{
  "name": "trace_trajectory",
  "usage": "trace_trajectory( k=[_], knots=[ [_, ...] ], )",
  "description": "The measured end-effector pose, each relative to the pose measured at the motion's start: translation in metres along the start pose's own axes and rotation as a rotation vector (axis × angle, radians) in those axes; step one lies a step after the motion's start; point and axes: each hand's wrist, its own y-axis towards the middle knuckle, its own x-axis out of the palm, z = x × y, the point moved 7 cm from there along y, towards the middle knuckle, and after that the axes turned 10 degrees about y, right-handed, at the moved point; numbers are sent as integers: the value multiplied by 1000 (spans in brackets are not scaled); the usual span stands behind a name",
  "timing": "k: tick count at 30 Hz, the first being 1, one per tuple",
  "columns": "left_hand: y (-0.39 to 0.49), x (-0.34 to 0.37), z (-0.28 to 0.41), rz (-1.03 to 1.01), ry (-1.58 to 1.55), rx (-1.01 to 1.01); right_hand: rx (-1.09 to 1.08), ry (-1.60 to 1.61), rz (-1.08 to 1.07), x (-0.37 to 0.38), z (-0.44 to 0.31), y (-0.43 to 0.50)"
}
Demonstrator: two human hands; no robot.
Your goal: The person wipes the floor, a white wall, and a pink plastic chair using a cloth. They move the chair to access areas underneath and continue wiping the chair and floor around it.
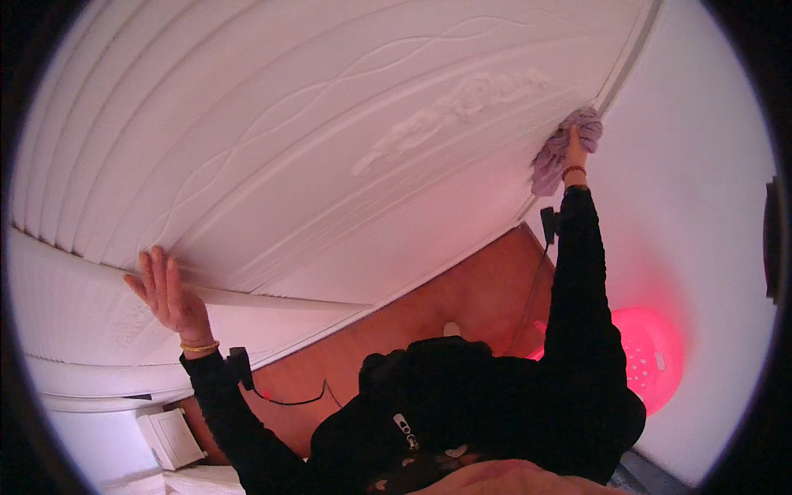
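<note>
A tall white wardrobe [297, 185] with embossed wavy lines and a carved relief stands before me. My right hand [576, 148] presses a bunched mauve cloth [547, 167] against the wardrobe's right edge, beside the wall; part of the cloth hangs below the hand. My left hand [166, 294] lies with spread fingers on the wardrobe front at the left, by the edge of a panel, and holds nothing.
A pink plastic chair [649, 352] with holes in its back is at my right by the white wall [699, 204]. Reddish-brown floor [396, 322] runs below the wardrobe. A small white cabinet [173, 436] stands at lower left. Thin cables hang near both forearms.
</note>
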Motion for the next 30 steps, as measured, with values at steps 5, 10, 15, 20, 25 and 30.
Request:
trace_trajectory(
  k=[5,10,15,20,25,30],
  knots=[
    [1,0,-1,-13,19,-53,320,435,177,1,17,13],
    [5,-2,7,4,46,-25,312,487,168,1,58,-16],
    [8,-5,13,32,-28,6,292,487,172,12,139,-72],
    [17,-10,27,78,-175,74,409,311,221,52,179,-202],
    [27,-25,47,162,-264,144,703,378,232,121,172,-394],
    [33,-31,55,202,-317,165,1276,674,-92,214,156,-561]
  ],
)
